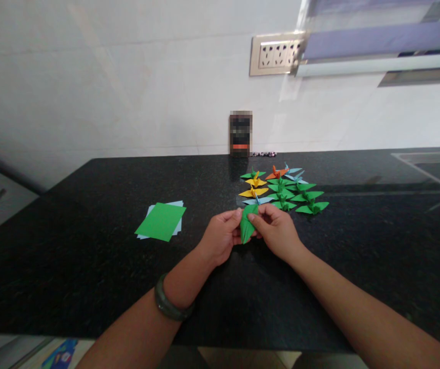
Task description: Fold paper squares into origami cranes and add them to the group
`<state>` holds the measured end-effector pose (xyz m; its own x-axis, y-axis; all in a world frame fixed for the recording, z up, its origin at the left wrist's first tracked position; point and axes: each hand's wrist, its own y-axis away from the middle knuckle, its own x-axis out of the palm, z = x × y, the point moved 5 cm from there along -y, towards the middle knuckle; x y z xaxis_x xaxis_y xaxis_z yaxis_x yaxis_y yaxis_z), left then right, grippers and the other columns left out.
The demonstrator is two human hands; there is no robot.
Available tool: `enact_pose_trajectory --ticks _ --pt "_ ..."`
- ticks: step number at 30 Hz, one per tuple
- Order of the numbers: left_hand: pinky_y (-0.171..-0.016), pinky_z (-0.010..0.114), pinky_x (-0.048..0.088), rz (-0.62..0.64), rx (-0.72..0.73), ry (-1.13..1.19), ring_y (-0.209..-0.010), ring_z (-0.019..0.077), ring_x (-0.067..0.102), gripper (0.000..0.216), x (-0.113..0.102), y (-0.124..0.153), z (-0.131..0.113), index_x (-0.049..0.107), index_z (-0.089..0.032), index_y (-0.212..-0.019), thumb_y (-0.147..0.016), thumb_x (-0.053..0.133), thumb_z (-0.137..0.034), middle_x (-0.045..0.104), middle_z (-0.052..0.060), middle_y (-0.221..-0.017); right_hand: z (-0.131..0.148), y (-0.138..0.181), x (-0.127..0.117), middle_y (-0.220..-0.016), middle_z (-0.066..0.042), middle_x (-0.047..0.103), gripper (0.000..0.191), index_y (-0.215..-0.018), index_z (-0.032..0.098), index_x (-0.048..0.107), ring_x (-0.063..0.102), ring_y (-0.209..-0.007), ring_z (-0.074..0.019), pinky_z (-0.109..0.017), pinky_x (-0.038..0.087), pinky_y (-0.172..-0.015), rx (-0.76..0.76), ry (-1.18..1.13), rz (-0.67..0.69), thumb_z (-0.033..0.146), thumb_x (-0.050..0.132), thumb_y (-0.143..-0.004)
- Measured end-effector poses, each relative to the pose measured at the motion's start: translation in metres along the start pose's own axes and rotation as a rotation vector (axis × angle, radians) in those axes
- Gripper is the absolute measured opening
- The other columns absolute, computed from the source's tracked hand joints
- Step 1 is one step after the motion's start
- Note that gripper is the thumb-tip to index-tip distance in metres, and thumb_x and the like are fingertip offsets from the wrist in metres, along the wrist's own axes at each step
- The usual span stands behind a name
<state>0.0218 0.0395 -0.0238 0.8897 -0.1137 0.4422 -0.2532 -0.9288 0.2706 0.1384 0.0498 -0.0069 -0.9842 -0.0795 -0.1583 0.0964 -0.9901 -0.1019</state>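
A green folded paper (pixel 248 225), narrow and pointed at its lower end, is held between both hands above the dark counter. My left hand (pixel 223 233) pinches its left edge with the thumb on top. On its right side, my right hand (pixel 279 230) grips it, thumb pressed on the front face; some fingers are hidden behind. Just beyond the hands stand rows of folded paper cranes (pixel 281 196), mostly green, with some yellow, light blue and orange ones. Left of my left hand lies a small stack of square paper sheets (pixel 161 221), green on top and light blue beneath.
A blurred dark box-like object (pixel 241 134) leans against the white wall (pixel 146 92), with a beaded strand (pixel 265 154) beside it. Above is a socket panel (pixel 275 54). The black speckled counter (pixel 89 277) has its front edge near my forearms.
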Motion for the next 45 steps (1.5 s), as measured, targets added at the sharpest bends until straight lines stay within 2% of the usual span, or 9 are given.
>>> enact_pose_trajectory --ticks 7,12,19,28,35,41,45 --pt "-0.049 0.022 0.048 0.035 -0.07 0.032 -0.056 0.0135 0.062 0.025 0.001 0.001 0.002 0.062 -0.013 -0.083 -0.072 0.062 -0.035 0.063 0.003 -0.064 -0.002 0.001 0.0 -0.046 0.005 0.049 0.024 -0.064 0.017 0.052 0.043 -0.038 -0.0076 -0.019 0.033 -0.036 0.044 -0.051 -0.074 0.038 0.061 -0.068" --pt "-0.052 0.024 0.049 0.029 0.024 -0.084 -0.056 0.0128 0.06 0.031 0.0 0.001 -0.002 0.065 -0.011 -0.087 -0.07 0.064 -0.037 0.063 0.004 -0.064 -0.007 0.002 -0.001 -0.049 0.004 0.049 0.025 -0.066 0.016 0.055 0.042 -0.04 -0.0077 -0.02 0.034 -0.036 0.064 -0.062 -0.137 0.04 0.062 -0.067" --pt "-0.054 0.025 0.05 -0.081 0.141 -0.35 -0.055 0.0121 0.059 0.032 -0.007 -0.001 -0.003 0.068 -0.013 -0.086 -0.067 0.065 -0.038 0.066 0.004 -0.067 -0.012 0.004 0.001 -0.051 0.004 0.05 0.026 -0.068 0.016 0.055 0.045 -0.043 -0.0086 -0.021 0.042 -0.041 0.146 -0.173 -0.152 0.041 0.062 -0.066" --pt "-0.049 0.023 0.047 -0.186 0.153 -0.369 -0.051 0.011 0.056 0.02 -0.008 0.001 -0.006 0.067 -0.012 -0.073 -0.065 0.066 -0.03 0.064 0.002 -0.059 -0.009 0.003 -0.001 -0.057 0.001 0.054 0.02 -0.069 0.017 0.056 0.046 -0.048 -0.0109 -0.023 0.039 -0.045 0.026 0.048 -0.185 0.037 0.059 -0.07" --pt "-0.046 0.02 0.043 -0.243 0.223 -0.389 -0.047 0.0093 0.053 0.015 -0.01 0.003 -0.012 0.066 -0.012 -0.065 -0.063 0.068 -0.027 0.063 0.001 -0.055 -0.009 0.004 0.001 -0.054 0.001 0.054 0.021 -0.066 0.017 0.057 0.046 -0.047 -0.0112 -0.023 0.038 -0.045 0.025 0.088 -0.179 0.037 0.058 -0.071" --pt "-0.048 0.022 0.043 -0.25 0.23 -0.432 -0.049 0.0115 0.056 0.015 -0.013 0.001 -0.01 0.066 -0.012 -0.067 -0.063 0.066 -0.026 0.065 0.003 -0.058 -0.006 0.005 0.004 -0.057 0.0 0.056 0.021 -0.067 0.016 0.057 0.049 -0.048 -0.0112 -0.024 0.041 -0.047 0.057 0.038 -0.151 0.037 0.057 -0.071" --pt "-0.045 0.021 0.04 -0.291 0.227 -0.451 -0.047 0.0109 0.054 0.014 -0.014 0.002 -0.012 0.066 -0.012 -0.065 -0.061 0.067 -0.025 0.064 0.002 -0.055 -0.004 0.005 0.006 -0.051 0.002 0.052 0.027 -0.069 0.016 0.057 0.047 -0.045 -0.0103 -0.022 0.04 -0.044 0.095 -0.025 -0.104 0.043 0.056 -0.072"
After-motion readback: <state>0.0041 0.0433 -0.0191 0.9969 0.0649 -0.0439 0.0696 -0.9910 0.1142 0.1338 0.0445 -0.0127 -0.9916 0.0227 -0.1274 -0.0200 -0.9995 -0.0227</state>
